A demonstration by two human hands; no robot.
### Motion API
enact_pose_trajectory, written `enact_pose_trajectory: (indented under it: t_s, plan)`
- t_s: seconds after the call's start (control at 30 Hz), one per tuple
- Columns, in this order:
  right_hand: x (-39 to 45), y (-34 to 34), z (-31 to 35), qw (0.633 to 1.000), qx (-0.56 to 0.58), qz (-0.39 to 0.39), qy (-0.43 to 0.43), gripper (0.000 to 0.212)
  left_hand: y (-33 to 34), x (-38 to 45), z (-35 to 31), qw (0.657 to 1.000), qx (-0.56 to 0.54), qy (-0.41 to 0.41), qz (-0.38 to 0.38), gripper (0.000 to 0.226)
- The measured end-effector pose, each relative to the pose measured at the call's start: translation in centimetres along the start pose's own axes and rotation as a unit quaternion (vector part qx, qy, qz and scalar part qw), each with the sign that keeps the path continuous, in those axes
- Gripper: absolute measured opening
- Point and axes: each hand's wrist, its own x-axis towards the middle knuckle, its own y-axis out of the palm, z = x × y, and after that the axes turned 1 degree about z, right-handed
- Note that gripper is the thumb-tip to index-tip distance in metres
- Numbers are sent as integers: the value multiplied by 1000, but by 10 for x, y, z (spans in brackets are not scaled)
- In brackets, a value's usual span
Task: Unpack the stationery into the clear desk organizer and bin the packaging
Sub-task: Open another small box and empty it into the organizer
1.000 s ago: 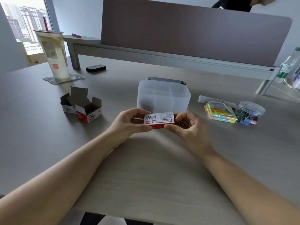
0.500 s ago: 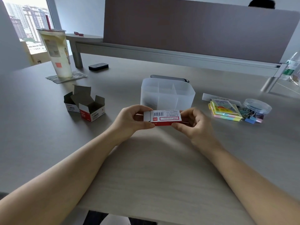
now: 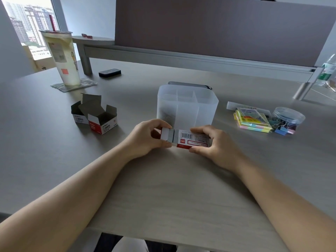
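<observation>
I hold a small red and white box [image 3: 192,140] just above the desk, in front of the clear desk organizer [image 3: 187,108]. My right hand [image 3: 216,144] grips the box's outer sleeve. My left hand [image 3: 145,139] pinches the white end of the inner tray [image 3: 168,135], which sticks out to the left with a grey strip showing. The organizer is divided into compartments; something dim lies in its front left one. Two opened empty boxes [image 3: 96,117] stand to the left.
A tall drink cup [image 3: 61,59] on a coaster and a black device [image 3: 109,72] sit at the back left. Sticky notes [image 3: 251,120] and a clear tub of binder clips [image 3: 288,118] lie at the right. A partition [image 3: 218,28] closes the desk's far side.
The inner tray has slid further out of the box to the left. The camera has come closer and tilted down slightly.
</observation>
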Motion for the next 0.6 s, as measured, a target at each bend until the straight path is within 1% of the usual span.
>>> enact_pose_trajectory:
  t_s: [0.27, 0.4, 0.5, 0.57, 0.6]
  plan:
    - [1, -10, -16, 998, 3, 29, 63, 44, -15, 0, 9, 1000, -8, -26, -14, 36]
    - [0, -11, -18, 996, -23, 44, 73, 48, -18, -2, 8, 999, -12, -27, -24, 36]
    - [2, -11, -10, 998, -49, -8, 44, 50, -15, -4, 5, 999, -18, -23, -20, 36]
    - [4, -10, 2, 999, -23, -36, 25, 46, -12, -4, 3, 998, -45, -21, -24, 36]
    - [5, -8, 8, 999, 6, -34, 25, 45, -11, -4, 1, 997, -63, -20, -27, 37]
